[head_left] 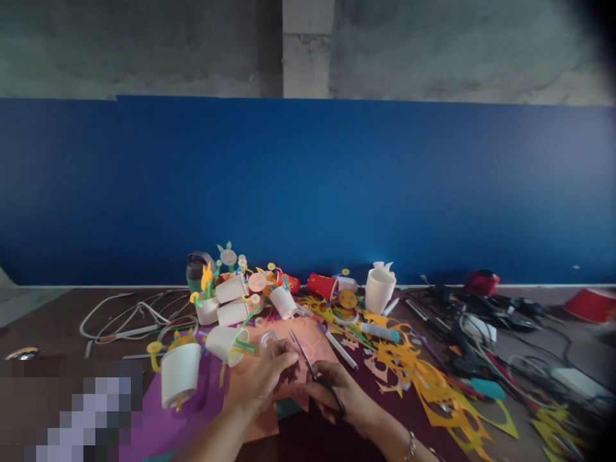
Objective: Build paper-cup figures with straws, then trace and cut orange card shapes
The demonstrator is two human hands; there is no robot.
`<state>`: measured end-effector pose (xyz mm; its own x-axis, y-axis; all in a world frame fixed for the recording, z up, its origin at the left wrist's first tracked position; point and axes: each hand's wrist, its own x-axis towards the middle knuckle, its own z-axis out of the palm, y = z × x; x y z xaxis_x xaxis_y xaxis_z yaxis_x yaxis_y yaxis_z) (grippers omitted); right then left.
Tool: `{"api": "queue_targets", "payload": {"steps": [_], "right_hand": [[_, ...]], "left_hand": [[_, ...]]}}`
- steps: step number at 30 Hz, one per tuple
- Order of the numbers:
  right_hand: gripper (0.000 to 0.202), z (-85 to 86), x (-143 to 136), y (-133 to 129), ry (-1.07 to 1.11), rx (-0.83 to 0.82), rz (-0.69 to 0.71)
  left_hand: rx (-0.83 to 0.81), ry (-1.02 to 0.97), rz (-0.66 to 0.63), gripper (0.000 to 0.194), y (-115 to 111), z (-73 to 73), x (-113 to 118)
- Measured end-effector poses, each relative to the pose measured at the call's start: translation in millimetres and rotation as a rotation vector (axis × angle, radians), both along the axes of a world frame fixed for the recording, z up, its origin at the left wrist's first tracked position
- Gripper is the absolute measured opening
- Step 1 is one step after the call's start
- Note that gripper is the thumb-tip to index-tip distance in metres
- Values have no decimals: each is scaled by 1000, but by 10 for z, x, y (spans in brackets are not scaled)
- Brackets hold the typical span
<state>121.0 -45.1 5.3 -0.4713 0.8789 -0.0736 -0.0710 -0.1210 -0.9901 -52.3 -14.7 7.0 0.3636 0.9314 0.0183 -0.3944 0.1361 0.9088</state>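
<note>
My right hand (337, 382) grips a pair of scissors (331, 393) by the black handles, the pointed blades slanting up and to the left. Just left of the blades is my left hand (273, 372), its fingers curled together in a pinch. Whatever lies in that pinch is too small to name. Beneath both hands are sheets of orange paper (250, 391), with purple paper (206, 398) to the left. A white paper cup (224, 344) with straws lies on its side beyond my left hand. Another white cup (180, 375) with yellow paper shapes stands at the left.
Several decorated cups are heaped at the back, near a white cup (380, 290). A marker (341, 346) and a glue stick (380, 332) lie to the right. Yellow paper scraps (433, 385) spread further right, beside tangled cables (510, 359). A blue partition (308, 192) rises behind.
</note>
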Motion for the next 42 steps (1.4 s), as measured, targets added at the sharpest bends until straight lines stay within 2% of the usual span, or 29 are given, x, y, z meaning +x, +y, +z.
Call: {"api": "queue_targets", "payload": {"steps": [10, 21, 32, 42], "right_hand": [[39, -31, 27, 22, 12, -18, 9], [39, 38, 90, 23, -5, -26, 57], [39, -11, 139, 48, 6, -34, 86], [38, 92, 186, 38, -5, -26, 135]], "left_hand": [[-5, -29, -54, 7, -26, 75, -8], [-34, -51, -55, 5, -9, 27, -28], [-86, -78, -71, 10, -13, 56, -43], [-168, -86, -101, 13, -34, 88, -66]]}}
